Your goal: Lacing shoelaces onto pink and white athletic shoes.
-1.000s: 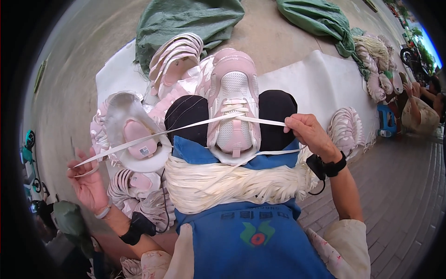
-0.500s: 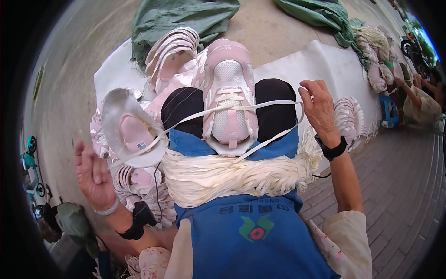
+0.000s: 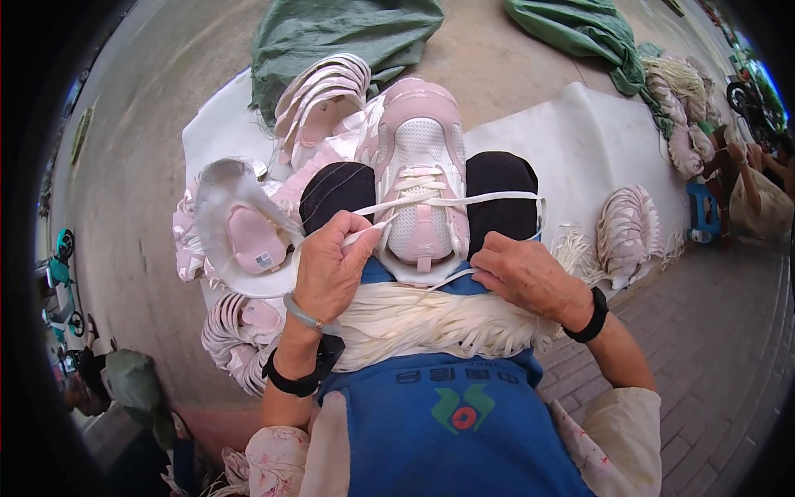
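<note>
A pink and white shoe upper (image 3: 420, 217) lies between my knees, toe pointing away. A white shoelace (image 3: 489, 198) runs through its upper eyelets, and loose lengths cross over it to both sides. My left hand (image 3: 333, 263) is closed on the lace at the near left of the upper. Low on the right, my right hand (image 3: 530, 277) pinches a strand of the lace that slants toward the upper's near end. Under my wrists, a thick hank of cream laces (image 3: 439, 319) lies across my lap on a blue apron (image 3: 414, 422).
Nested pink uppers (image 3: 327, 91) and a clear bag with pink pieces (image 3: 252, 224) sit at the left on a white sheet (image 3: 546, 124). Another nested stack (image 3: 629, 228) stands at the right. Green sacks (image 3: 348, 41) lie beyond. Another person (image 3: 758, 182) sits far right by a blue stool (image 3: 702, 211).
Both hands have come inward and down toward the near end of the upper. The left hand, raised far out to the side before, now holds the lace; the right now pinches a strand.
</note>
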Action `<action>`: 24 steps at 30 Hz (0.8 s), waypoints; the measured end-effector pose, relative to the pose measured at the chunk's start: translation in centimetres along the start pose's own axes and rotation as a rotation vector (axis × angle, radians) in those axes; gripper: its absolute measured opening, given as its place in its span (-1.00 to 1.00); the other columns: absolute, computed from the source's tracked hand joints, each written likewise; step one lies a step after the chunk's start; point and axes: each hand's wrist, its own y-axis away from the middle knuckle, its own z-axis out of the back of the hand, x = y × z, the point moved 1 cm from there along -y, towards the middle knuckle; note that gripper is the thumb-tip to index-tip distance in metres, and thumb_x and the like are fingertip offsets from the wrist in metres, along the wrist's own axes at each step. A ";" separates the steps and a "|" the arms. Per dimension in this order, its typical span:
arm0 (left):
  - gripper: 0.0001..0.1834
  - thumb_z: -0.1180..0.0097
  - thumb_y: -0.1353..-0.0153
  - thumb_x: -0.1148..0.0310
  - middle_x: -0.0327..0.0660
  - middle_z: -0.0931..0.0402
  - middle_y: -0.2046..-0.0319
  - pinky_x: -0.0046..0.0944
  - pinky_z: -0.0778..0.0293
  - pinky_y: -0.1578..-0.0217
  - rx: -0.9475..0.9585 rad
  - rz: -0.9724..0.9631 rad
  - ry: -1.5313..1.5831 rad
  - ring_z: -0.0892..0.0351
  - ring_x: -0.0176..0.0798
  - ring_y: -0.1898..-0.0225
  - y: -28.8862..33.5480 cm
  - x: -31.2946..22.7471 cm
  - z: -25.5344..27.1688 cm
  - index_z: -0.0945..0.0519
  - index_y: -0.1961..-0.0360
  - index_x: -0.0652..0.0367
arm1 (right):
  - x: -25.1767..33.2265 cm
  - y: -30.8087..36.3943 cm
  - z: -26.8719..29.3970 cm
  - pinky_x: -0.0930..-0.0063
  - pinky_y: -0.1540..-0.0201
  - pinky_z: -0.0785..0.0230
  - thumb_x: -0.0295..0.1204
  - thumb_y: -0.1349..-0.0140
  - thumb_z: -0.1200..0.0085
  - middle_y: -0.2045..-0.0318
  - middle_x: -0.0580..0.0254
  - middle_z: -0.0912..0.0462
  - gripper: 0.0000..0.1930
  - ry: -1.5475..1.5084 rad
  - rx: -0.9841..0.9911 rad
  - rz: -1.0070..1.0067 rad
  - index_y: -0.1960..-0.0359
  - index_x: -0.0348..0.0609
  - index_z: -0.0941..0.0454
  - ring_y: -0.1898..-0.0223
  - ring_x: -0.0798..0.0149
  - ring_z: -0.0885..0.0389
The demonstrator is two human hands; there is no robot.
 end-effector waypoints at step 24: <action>-0.72 -0.08 -0.32 0.26 -0.33 -0.49 0.57 -0.38 -0.40 0.53 -0.037 -0.091 -0.010 -0.50 -0.45 0.54 -3.0 1.1 0.3 -0.62 0.20 0.29 | -0.4 -1.1 0.2 0.30 0.28 -0.46 -0.60 -0.12 -0.01 0.21 0.12 -0.43 -0.86 0.151 -0.173 0.010 0.26 -0.27 -0.45 0.31 0.08 -0.58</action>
